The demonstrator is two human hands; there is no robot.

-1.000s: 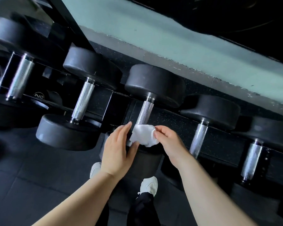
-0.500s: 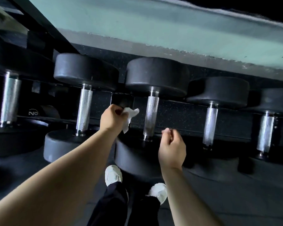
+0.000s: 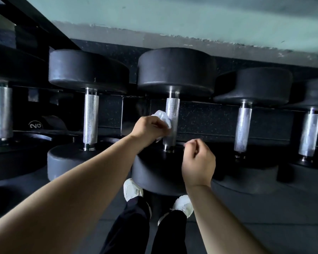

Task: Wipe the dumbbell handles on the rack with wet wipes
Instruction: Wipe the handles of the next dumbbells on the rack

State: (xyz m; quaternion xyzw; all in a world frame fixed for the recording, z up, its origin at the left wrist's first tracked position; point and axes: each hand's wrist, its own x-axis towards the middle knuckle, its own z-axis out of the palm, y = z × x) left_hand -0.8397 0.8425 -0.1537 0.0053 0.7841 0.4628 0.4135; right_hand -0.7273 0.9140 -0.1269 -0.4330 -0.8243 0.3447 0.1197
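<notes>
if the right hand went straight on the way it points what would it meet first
Likely the lower end of the middle dumbbell handle, just ahead of the right hand; depth unclear.

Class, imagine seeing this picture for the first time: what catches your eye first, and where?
At centre, the left hand holds a white wet wipe against the knurled handle of the middle dumbbell. The right hand hovers right of it, fingers curled, empty. Below, white shoes stand out against the dark floor.

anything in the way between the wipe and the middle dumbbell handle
Nothing visible. The left hand holds the wet wipe right against the left side of the middle handle; the right hand is lower right, not between them.
</notes>
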